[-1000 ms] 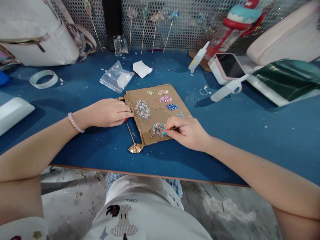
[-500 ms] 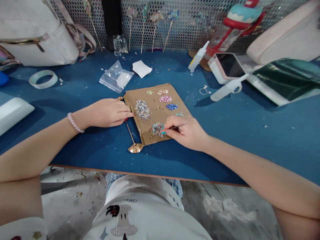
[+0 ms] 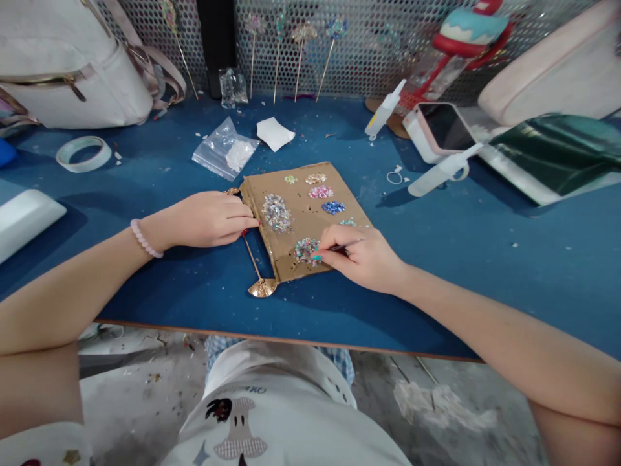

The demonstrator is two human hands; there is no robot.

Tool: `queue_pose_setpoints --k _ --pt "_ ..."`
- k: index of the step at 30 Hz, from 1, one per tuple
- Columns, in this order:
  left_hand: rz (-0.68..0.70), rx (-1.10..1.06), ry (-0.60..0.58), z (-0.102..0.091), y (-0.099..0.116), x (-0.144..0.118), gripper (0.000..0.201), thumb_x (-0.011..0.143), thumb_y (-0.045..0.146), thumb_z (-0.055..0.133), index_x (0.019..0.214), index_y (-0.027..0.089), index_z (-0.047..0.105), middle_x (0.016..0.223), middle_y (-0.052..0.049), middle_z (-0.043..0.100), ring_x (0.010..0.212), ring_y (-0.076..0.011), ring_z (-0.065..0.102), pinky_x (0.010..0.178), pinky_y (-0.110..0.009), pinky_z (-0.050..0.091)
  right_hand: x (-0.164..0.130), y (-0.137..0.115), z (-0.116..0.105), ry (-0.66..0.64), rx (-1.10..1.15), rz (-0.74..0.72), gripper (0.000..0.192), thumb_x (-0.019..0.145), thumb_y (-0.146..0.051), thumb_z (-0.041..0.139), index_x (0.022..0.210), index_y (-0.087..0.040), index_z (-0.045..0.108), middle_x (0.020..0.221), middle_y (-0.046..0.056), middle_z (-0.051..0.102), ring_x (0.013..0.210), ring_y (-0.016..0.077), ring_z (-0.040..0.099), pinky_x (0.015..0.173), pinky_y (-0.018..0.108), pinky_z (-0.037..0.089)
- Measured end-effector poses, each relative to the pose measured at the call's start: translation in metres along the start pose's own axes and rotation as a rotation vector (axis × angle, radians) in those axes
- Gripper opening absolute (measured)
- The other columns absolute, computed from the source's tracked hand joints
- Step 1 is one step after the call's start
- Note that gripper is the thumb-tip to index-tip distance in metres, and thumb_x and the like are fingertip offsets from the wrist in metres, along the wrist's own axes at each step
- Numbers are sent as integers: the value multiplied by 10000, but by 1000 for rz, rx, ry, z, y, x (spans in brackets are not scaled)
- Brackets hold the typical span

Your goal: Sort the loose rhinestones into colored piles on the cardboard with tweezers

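My right hand (image 3: 361, 259) is closed in a pinch on a thin dark pen-like tool (image 3: 345, 246); its working tip is hidden by the fingers. The fingertips are at a pile of multicoloured sequin-like bits (image 3: 305, 249) on a cardboard piece (image 3: 310, 226). My left hand (image 3: 218, 219) is closed, fingertips gripping the cardboard's left edge. From under its thumb runs a thin gold stick with a fan-shaped gold end (image 3: 262, 288), lying beside the cardboard. Other small piles lie there: silvery bits (image 3: 277, 213), blue bits (image 3: 333, 207), pink bits (image 3: 321, 192).
Behind the cardboard lie a clear zip bag (image 3: 226, 150) and a white paper scrap (image 3: 275, 133). To the right are glue bottles (image 3: 439, 176) and a pink-white device (image 3: 439, 133). A tape roll (image 3: 83, 155) and white backpack (image 3: 77, 71) are left. Decorated sticks (image 3: 277, 68) lean on the mesh.
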State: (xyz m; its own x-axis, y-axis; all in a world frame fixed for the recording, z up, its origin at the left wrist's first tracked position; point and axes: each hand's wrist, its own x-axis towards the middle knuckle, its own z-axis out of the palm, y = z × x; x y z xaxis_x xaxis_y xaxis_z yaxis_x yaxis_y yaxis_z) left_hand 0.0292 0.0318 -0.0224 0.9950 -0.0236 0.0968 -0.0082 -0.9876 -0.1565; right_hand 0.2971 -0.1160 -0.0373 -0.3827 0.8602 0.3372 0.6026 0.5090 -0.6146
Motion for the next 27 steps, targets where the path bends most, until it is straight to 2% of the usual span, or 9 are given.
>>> queue_pose_setpoints --k 10,19,27 --pt "-4 -4 12 2 -1 -1 346 1006 264 390 1188 180 672 1086 -105 725 1015 -190 653 838 -294 497 0 -1 1 18 2 21 300 934 -337 508 659 -219 494 617 -3 599 548 116 518 520 262 339" --pt "-30 1 -32 0 0 0 349 1014 276 378 1200 196 663 1101 -87 723 1043 -180 646 867 -289 486 1 -2 1 40 -18 -43 287 947 -297 503 670 -220 494 628 -4 612 557 113 540 521 254 348" --pt "6 29 -5 1 -1 -1 367 1022 271 356 1197 174 664 1102 -102 720 1021 -188 650 835 -294 488 1 -2 1 19 -20 1 319 951 -351 497 659 -222 484 609 -3 594 552 117 526 522 261 351"
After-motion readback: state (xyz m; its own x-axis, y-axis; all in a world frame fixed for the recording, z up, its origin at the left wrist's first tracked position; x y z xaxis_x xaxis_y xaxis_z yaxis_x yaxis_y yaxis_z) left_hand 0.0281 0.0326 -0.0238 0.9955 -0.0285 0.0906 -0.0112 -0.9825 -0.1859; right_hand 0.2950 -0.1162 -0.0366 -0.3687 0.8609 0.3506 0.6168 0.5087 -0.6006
